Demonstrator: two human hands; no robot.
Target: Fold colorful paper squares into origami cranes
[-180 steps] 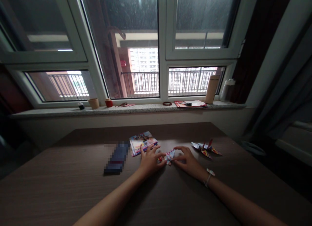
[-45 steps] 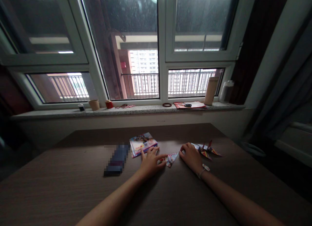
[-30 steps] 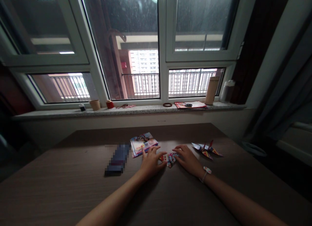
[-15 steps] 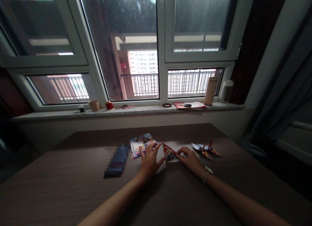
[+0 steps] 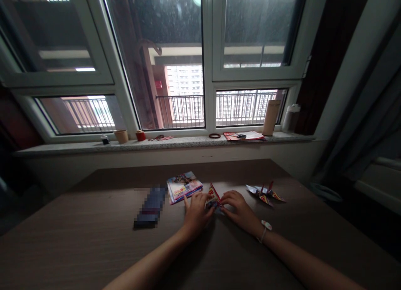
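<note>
A small piece of colourful folded paper point(image 5: 214, 197) stands partly upright on the brown table point(image 5: 94, 240), between my two hands. My left hand point(image 5: 196, 213) pinches its left side with thumb and fingers. My right hand point(image 5: 239, 208) pinches its right side, fingers curled; a pale band sits on that wrist. A finished paper crane point(image 5: 265, 194) of the same printed paper lies to the right of my right hand. A stack of printed paper squares point(image 5: 183, 186) lies just beyond my left hand.
A dark blurred flat object point(image 5: 151, 206) lies left of the paper stack. The stone windowsill point(image 5: 188, 142) holds a small cup point(image 5: 120, 136), a red pot point(image 5: 140, 135), red papers point(image 5: 242, 135) and a tall tumbler point(image 5: 271, 117). Curtains hang at the right.
Half a second ago the paper was a flat triangle held at its right edge, my left fingers spread. Now both hands have closed in and pinch it together, the paper more folded.
</note>
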